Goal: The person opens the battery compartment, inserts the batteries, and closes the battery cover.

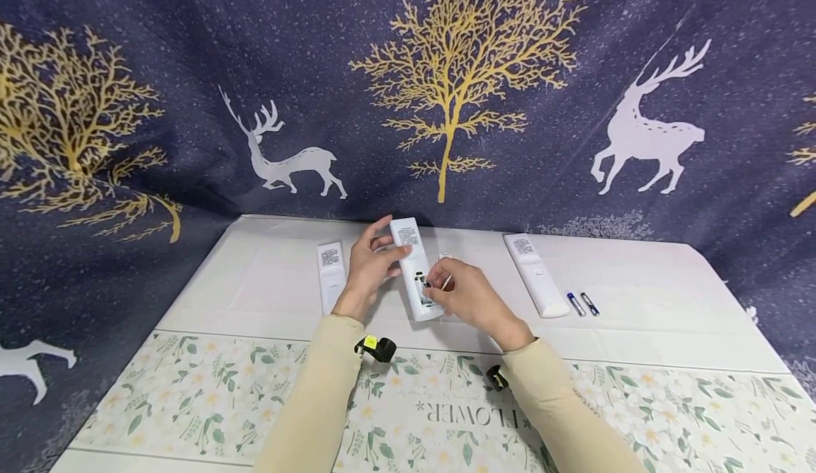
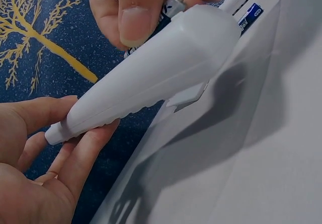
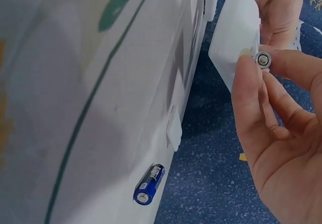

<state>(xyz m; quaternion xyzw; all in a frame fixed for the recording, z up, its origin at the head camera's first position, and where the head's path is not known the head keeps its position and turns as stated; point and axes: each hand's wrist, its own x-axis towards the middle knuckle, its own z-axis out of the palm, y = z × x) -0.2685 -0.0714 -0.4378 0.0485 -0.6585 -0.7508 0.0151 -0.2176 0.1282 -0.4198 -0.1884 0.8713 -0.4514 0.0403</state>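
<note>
My left hand [image 1: 370, 264] grips the upper end of a white remote control [image 1: 408, 243], its thumb across the labelled back and its fingers beneath. The remote's battery compartment [image 1: 421, 290] lies uncovered at the lower end, facing up. Between thumb and fingers, my right hand [image 1: 474, 296] pinches a battery [image 3: 262, 59] right at that compartment; its round metal end shows in the right wrist view. Part of this battery [image 2: 173, 6] also appears past the remote's edge in the left wrist view. Behind the right hand, a small white battery cover [image 3: 174, 128] lies on the table.
A second white remote [image 1: 331, 275] lies back-up to the left, partly behind the left forearm. To the right is a third one [image 1: 535, 275]. Beside it lie a blue battery [image 1: 576, 304] and a darker one [image 1: 589, 304]. A deer-patterned cloth [image 1: 395, 147] hangs behind the table.
</note>
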